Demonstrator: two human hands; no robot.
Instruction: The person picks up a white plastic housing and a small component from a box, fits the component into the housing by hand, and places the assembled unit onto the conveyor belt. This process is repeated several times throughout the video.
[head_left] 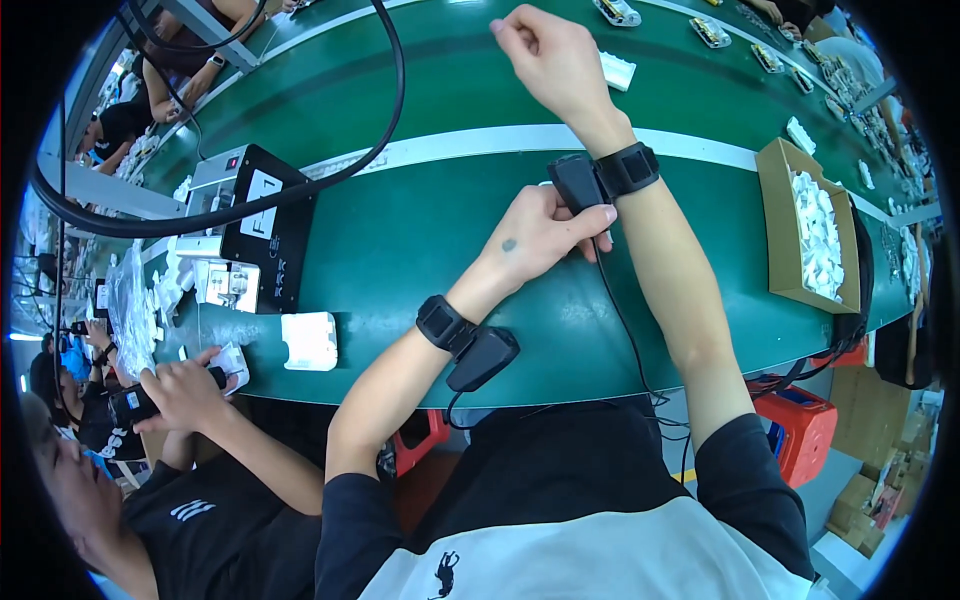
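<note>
My right arm [675, 270] reaches forward over the green work surface. Beyond the pale strip, my right hand [553, 60] is loosely curled, with nothing showing in it. A black strap [630, 168] circles that wrist and carries a small black box [578, 184] with a cable. My left hand [540, 235] has closed on this box from below, thumb against its lower end; its other fingertips are partly hidden. A bit of white shows beneath the left hand, too little to name. My left wrist wears a similar strap [443, 322] and box [484, 358]. Near my right wrist lies a white plastic part [616, 72].
A cardboard box [780, 230] of white pieces stands at right. At left are a black-and-silver machine [270, 230], a white plastic cover [310, 341] and a looping black cable [398, 75]. A co-worker's hand [190, 395] holds a white part. Red stools [797, 430] stand below the bench.
</note>
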